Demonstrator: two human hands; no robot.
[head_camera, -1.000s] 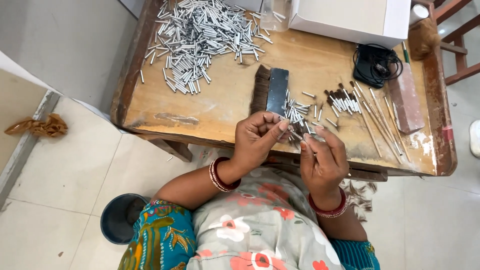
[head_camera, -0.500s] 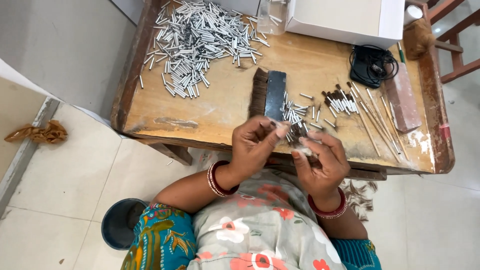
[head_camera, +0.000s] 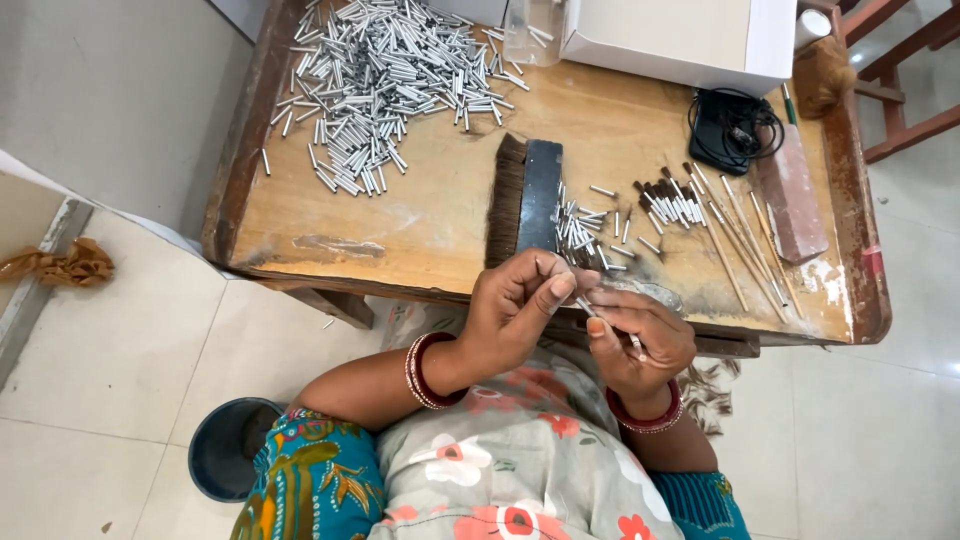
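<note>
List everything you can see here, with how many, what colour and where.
Small metal tubes: a large heap, silver, table's far left.
Flat bristle brush: one, dark, table centre.
Smaller tube cluster: many, silver, beside brush.
Thin wooden sticks: several, tan, right side.
Coiled cable: one, black, far right.
Cardboard box: one, white, far edge.
Wooden table: one, brown.
Left hand: pinching a small tube.
Right hand: meeting it, fingers closed.

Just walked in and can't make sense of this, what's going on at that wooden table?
A person sits at a wooden table, both hands raised at its near edge. The left hand and right hand pinch a small metal tube between them. A big pile of similar tubes lies at the far left, a flat brush in the middle, thin sticks and a white box to the right.
</note>
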